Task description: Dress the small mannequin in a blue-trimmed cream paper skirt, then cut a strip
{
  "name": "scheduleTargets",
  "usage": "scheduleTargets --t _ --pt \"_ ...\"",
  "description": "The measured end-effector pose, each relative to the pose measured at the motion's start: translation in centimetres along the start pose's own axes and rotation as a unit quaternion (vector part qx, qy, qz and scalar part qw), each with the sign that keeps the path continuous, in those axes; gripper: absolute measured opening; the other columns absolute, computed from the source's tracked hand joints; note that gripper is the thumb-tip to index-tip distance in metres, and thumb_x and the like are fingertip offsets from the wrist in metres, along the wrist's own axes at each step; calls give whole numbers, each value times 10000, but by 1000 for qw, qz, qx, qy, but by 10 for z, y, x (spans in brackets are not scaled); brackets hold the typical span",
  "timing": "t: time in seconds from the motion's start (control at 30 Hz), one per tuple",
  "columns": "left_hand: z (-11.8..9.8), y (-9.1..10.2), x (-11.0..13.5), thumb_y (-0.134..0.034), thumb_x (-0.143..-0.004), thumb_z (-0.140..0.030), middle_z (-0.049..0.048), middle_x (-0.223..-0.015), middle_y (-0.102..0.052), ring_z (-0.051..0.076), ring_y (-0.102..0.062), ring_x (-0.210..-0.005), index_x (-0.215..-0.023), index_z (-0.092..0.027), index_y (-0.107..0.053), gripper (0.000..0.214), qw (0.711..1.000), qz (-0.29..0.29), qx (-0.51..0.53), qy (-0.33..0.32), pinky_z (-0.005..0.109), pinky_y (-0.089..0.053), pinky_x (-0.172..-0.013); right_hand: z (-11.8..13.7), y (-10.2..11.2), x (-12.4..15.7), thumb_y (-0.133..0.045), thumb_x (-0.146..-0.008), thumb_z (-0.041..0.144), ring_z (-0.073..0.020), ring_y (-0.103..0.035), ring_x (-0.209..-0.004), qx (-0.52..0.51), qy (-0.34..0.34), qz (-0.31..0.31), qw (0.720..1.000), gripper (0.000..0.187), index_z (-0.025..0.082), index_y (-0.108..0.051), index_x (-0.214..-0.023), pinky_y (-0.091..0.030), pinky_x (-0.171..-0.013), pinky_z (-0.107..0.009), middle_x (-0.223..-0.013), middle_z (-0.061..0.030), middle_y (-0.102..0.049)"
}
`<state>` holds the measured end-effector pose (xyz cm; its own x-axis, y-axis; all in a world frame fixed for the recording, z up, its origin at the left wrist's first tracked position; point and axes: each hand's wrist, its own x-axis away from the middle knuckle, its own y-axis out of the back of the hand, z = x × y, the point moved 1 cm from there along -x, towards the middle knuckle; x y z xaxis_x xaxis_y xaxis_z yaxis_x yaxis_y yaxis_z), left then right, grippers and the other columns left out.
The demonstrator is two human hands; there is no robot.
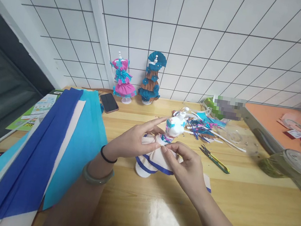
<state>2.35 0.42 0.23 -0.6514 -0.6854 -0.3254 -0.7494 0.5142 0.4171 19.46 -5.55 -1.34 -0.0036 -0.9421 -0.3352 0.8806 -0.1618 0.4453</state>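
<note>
A small white dress-form mannequin (175, 126), tilted to the right, stands on a round white base (142, 170). Scraps of blue, pink and brown colour cover parts of its torso. Around its waist sits a cream crepe-paper skirt (157, 158) with dark blue edging. My left hand (142, 138) reaches round the waist from the left, thumb pressed on the skirt's top edge. With thumb and fingers together, my right hand (181, 161) pinches the same edge at the front right. A piece of cream paper with a blue edge (208, 183) lies behind my right wrist.
Sheets of blue crepe paper (41, 142) lie at the left. Two dressed mannequins (123, 78) stand against the tiled wall near a phone (109, 102). Paper scraps (202, 124), thread snips (214, 158) and a clear jar (292, 164) are at the right.
</note>
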Motion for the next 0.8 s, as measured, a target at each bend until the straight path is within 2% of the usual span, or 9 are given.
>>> scheduleTargets --t 0.23,0.47,0.67,0.8 --pt "0 -1 0 -588 -820 -219 83 -1228 -591 205 -547 -1153 -1441 -250 -247 709 1000 -3 6 13 350 -413 -1005 0 0 0 -588 -828 314 -129 -539 -564 16 3 -3 1000 180 181 -646 -721 -406 -525 -242 -638 -12 -622" --pt "-3 -3 -1 -583 -817 -209 95 -1238 -594 213 -550 -1154 -1438 -241 -256 703 1000 -10 1 29 362 -409 -1010 -3 4 3 -636 -799 354 -139 -550 -587 -16 -36 -5 999 217 179 -619 -671 -415 -515 -241 -632 -24 -628" --pt "-4 -2 0 -585 -816 -201 97 -1239 -591 208 -546 -1164 -1445 -243 -230 724 999 0 12 31 371 -387 -1032 5 8 4 -594 -840 259 -130 -561 -631 -9 41 41 998 114 179 -671 -810 -446 -602 -254 -757 -37 -664" --pt "-4 -1 0 -596 -807 -198 98 -1259 -578 220 -534 -1182 -1447 -255 -223 743 1000 9 12 27 383 -388 -1031 6 9 4 -565 -857 232 -135 -564 -643 -6 65 54 996 117 181 -671 -856 -445 -585 -255 -767 -41 -651"
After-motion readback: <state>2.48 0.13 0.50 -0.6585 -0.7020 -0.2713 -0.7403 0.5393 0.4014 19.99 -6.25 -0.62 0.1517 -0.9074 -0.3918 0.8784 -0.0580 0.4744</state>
